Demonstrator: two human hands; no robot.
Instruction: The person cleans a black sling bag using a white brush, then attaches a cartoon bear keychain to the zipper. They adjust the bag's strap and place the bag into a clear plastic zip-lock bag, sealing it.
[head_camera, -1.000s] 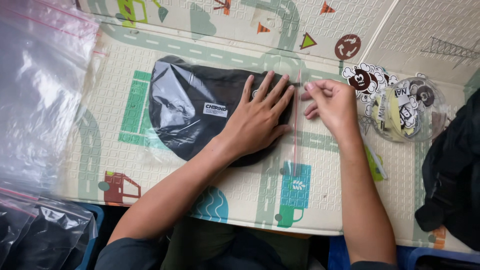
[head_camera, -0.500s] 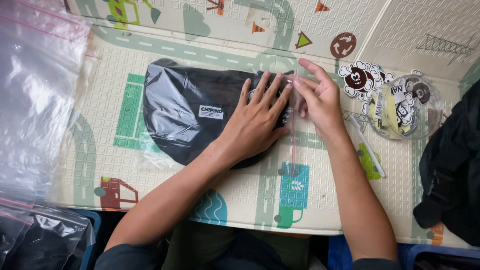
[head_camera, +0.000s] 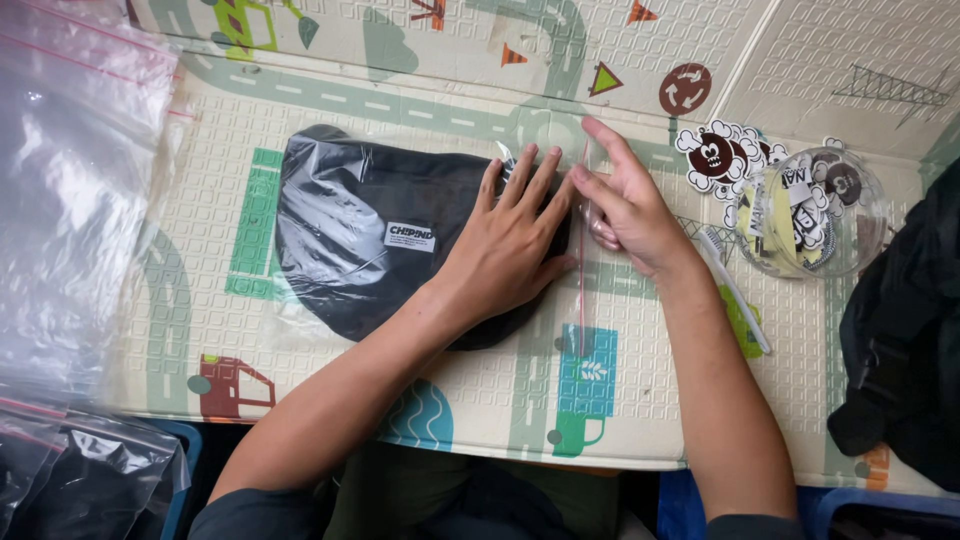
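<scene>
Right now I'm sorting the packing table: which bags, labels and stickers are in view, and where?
Clear zip bag: centre of the mat, holding a black garment, left hand flat on it, right hand at its red-striped edge.
White label: small rectangle on the garment.
Stickers: right, black and white.
Empty clear bags: stacked left.

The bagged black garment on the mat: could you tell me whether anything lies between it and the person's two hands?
Only the clear plastic bag itself. The left hand presses flat on the black garment through it, and the right hand pinches the bag's red-striped seal edge.
</scene>
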